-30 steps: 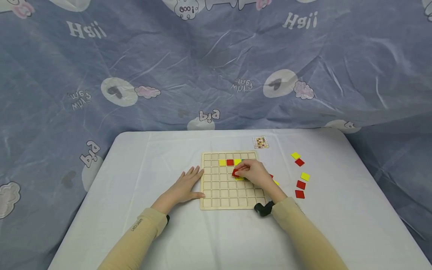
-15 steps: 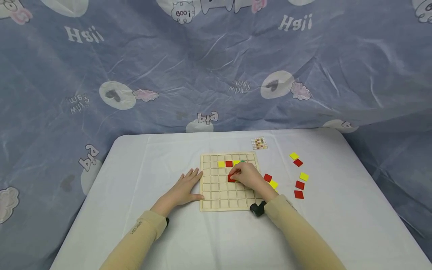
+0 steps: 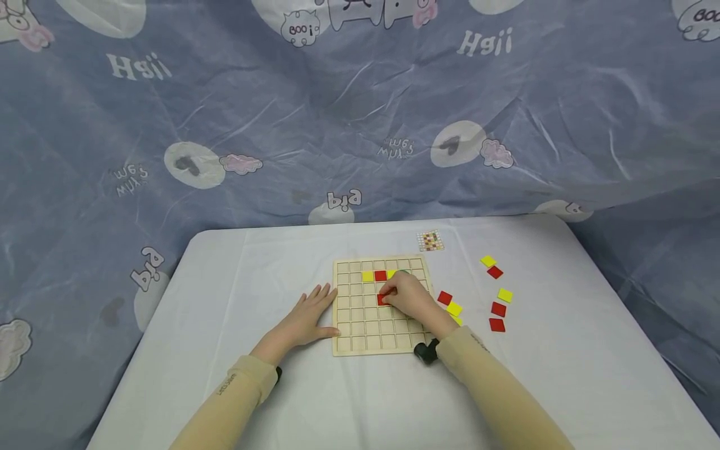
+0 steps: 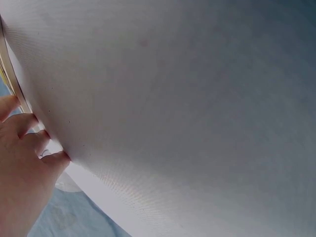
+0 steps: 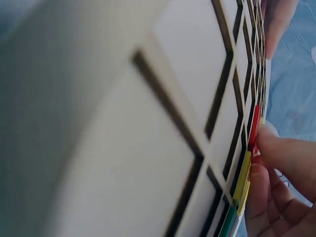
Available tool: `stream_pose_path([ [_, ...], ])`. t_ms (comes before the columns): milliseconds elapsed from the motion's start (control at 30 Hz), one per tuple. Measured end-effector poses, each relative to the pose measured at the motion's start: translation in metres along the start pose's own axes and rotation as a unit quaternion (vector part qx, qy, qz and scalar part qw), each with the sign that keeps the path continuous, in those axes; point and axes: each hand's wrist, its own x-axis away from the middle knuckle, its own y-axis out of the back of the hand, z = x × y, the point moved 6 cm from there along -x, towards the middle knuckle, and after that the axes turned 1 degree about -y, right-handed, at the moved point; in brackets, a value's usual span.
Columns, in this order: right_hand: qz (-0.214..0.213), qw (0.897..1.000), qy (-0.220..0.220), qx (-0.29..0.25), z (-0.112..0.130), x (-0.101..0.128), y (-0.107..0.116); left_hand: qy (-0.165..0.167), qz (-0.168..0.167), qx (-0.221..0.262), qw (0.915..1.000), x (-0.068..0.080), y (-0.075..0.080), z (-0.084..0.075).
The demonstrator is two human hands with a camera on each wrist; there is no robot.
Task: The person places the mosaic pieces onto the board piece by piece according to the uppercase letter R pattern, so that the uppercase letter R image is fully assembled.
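A square wooden grid board (image 3: pixel 351 340) lies on the table. My right hand (image 3: pixel 413 300) is over its middle, thumb and fingertips pinching a red square tile (image 3: pixel 382 300) at a cell. In the right wrist view, the red tile (image 5: pixel 254 128) stands a little above the grid lines, beside a yellow tile (image 5: pixel 242 177) and a green tile (image 5: pixel 228 222). Farther up the board is a row with a yellow tile (image 3: pixel 368 276), a red tile (image 3: pixel 380 275) and others partly behind my hand. My left hand (image 3: pixel 306 319) rests with spread fingers against the board's left edge.
Loose red and yellow tiles (image 3: pixel 454 309) lie just right of the board. Several more, including a red tile (image 3: pixel 497 325), are scattered farther right. A small pattern card (image 3: pixel 430 240) is behind the board. The black wrist camera (image 3: pixel 425 352) overlaps the board's near right corner.
My right hand has moved left and slightly nearer, bringing the red tile down to a cell in the middle of the board. The left hand stays at the edge; the view has shifted slightly.
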Motion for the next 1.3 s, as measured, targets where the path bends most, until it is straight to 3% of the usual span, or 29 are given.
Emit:
stream_pose_path([
  [267,-0.026,0.998,-0.018,-0.058,-0.020,0.014,0.032,-0.004,-0.002,-0.001,1.0000,0.000,-0.001,0.000],
  [567,-0.050,0.991,-0.107,-0.070,-0.078,0.043,0.069,-0.013,-0.007,0.000,0.9999,0.001,0.002,-0.001],
  [900,-0.038,0.987,-0.152,-0.043,-0.114,0.069,0.067,-0.014,-0.006,0.007,0.9999,0.001,0.003,-0.003],
  [1300,-0.011,0.985,-0.172,-0.015,-0.111,0.068,0.064,-0.009,-0.006,0.008,0.9999,0.002,0.003,-0.002],
])
